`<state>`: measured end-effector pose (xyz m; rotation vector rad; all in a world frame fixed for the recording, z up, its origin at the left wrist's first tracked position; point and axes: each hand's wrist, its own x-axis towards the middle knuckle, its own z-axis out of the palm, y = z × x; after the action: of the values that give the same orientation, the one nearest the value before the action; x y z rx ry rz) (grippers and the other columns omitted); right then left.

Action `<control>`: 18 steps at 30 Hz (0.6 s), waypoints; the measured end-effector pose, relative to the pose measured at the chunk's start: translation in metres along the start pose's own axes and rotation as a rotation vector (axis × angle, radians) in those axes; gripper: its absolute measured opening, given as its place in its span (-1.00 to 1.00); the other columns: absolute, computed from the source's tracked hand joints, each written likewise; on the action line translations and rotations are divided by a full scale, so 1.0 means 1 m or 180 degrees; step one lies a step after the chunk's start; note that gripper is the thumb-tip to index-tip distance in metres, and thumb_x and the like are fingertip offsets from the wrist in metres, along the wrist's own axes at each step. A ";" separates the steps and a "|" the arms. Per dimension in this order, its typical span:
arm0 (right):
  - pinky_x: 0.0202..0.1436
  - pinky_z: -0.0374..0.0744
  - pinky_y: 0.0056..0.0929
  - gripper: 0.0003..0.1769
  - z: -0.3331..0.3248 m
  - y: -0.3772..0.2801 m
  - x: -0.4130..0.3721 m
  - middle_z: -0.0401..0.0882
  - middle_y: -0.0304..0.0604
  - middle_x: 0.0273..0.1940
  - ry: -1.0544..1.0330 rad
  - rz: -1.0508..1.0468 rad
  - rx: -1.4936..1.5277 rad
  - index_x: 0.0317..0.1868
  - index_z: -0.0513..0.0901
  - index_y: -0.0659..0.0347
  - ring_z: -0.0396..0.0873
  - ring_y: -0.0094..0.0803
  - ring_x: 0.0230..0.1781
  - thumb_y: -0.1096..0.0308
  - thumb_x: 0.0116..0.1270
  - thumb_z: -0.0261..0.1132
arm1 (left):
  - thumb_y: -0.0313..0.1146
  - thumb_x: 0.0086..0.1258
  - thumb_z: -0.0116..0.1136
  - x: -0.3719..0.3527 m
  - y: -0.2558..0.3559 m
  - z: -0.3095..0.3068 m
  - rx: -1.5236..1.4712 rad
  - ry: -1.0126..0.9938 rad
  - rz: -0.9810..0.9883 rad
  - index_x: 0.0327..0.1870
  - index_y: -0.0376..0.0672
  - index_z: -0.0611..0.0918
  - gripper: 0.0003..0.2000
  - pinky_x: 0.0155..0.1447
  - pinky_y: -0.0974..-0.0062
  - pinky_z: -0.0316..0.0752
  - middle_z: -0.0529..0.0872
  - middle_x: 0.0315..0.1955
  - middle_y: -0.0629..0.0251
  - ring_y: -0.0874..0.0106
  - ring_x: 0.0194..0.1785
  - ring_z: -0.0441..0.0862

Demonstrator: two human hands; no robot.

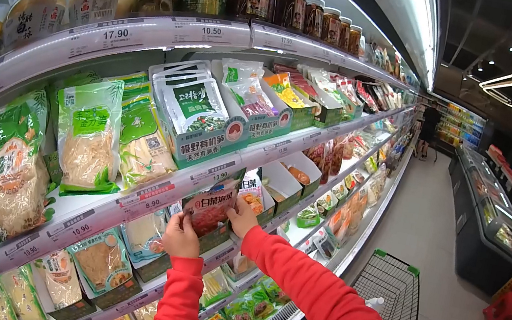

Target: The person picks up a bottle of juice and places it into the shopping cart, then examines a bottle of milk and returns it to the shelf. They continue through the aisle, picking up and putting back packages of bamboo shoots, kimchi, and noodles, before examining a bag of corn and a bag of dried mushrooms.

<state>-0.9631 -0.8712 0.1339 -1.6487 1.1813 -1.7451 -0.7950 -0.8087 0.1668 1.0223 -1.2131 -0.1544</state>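
Head view: pinching the dark red packet [213, 206] by its lower left corner with the left hand [181, 237], and gripping it by the right edge with the right hand [243, 218]. Held tilted, printed front toward the camera, just below a shelf price strip [154, 195]. Hard to tell whether touching the carton underneath. Just right of it, an orange-and-white packet [251, 193]; above, white-and-green packets [191, 106] in a tray [209, 145]. To the right, near the red sleeve [316, 284], a wire shopping cart [392, 287].
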 end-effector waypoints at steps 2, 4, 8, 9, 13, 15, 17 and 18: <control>0.10 0.46 -0.45 -0.59 -0.006 0.001 -0.002 0.60 -0.06 -0.04 -0.0326 0.0261 -0.0293 0.17 0.41 0.36 0.56 -0.36 -0.02 0.48 0.31 0.12 | -0.38 0.31 0.14 -0.001 0.003 -0.004 0.0263 -0.0100 -0.0039 -0.30 -0.28 0.62 -0.86 -0.34 0.33 0.46 0.67 -0.48 0.04 0.14 -0.46 0.62; 0.10 0.48 -0.44 -0.57 -0.005 0.006 -0.002 0.60 -0.04 -0.03 -0.0437 0.0388 -0.0541 0.19 0.41 0.35 0.57 -0.34 -0.03 0.47 0.30 0.14 | -0.37 0.31 0.14 0.000 -0.007 -0.007 0.0514 -0.0179 -0.0160 -0.32 -0.28 0.62 -0.85 -0.34 0.27 0.46 0.67 -0.48 0.04 0.12 -0.43 0.63; 0.02 0.55 -0.44 -0.55 -0.008 -0.044 -0.036 0.61 -0.05 -0.05 0.0017 0.0530 -0.0748 0.19 0.42 0.31 0.61 -0.35 -0.09 0.44 0.29 0.15 | -0.35 0.28 0.15 0.000 -0.008 -0.011 0.1246 -0.0348 -0.0191 -0.08 -0.34 0.57 -0.73 -0.02 0.24 0.41 0.61 -0.12 -0.06 0.08 -0.07 0.56; 0.01 0.55 -0.43 -0.56 -0.013 -0.050 -0.049 0.62 -0.03 -0.06 0.0017 0.0421 -0.0603 0.18 0.43 0.31 0.62 -0.34 -0.11 0.44 0.28 0.15 | -0.34 0.28 0.16 -0.004 -0.004 -0.007 0.1344 -0.0183 0.0040 0.00 -0.35 0.55 -0.66 0.09 0.23 0.38 0.57 0.00 -0.09 0.06 0.05 0.53; -0.02 0.56 -0.45 -0.68 -0.047 -0.073 -0.133 0.67 -0.10 -0.13 -0.0223 0.0302 -0.0403 0.06 0.54 0.29 0.64 -0.38 -0.12 0.45 0.29 0.13 | -0.38 0.26 0.14 -0.045 0.026 0.011 0.0773 0.0239 0.0865 0.28 -0.32 0.37 -0.47 0.38 0.06 0.03 0.29 0.29 -0.06 -0.01 0.33 0.20; -0.09 0.57 -0.46 -0.74 -0.082 -0.062 -0.182 0.68 -0.11 -0.17 -0.0585 0.0291 -0.0560 -0.04 0.60 0.28 0.66 -0.38 -0.16 0.45 0.29 0.13 | -0.39 0.26 0.13 -0.069 0.042 0.013 0.0704 -0.0111 0.1207 0.26 -0.31 0.39 -0.49 0.38 0.05 0.04 0.29 0.30 -0.06 0.00 0.34 0.20; -0.13 0.58 -0.43 -0.79 -0.117 -0.060 -0.247 0.67 -0.10 -0.21 -0.0549 0.0503 -0.0871 -0.11 0.63 0.26 0.65 -0.32 -0.21 0.44 0.28 0.15 | -0.41 0.26 0.10 -0.099 0.039 0.021 0.0639 -0.0340 0.1266 0.24 -0.29 0.43 -0.52 0.39 0.03 0.05 0.28 0.32 -0.06 0.01 0.37 0.19; -0.14 0.58 -0.40 -0.81 -0.137 -0.061 -0.278 0.66 -0.09 -0.23 -0.0356 0.0548 -0.1064 -0.15 0.64 0.25 0.65 -0.27 -0.22 0.44 0.27 0.16 | -0.39 0.30 0.07 -0.109 0.033 0.026 0.0558 -0.0283 0.1204 0.21 -0.28 0.46 -0.57 0.37 0.01 0.08 0.29 0.32 -0.05 0.01 0.36 0.21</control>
<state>-1.0327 -0.5782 0.0397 -1.7422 1.5757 -1.3884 -0.8733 -0.7397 0.1141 0.9244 -1.4987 0.2073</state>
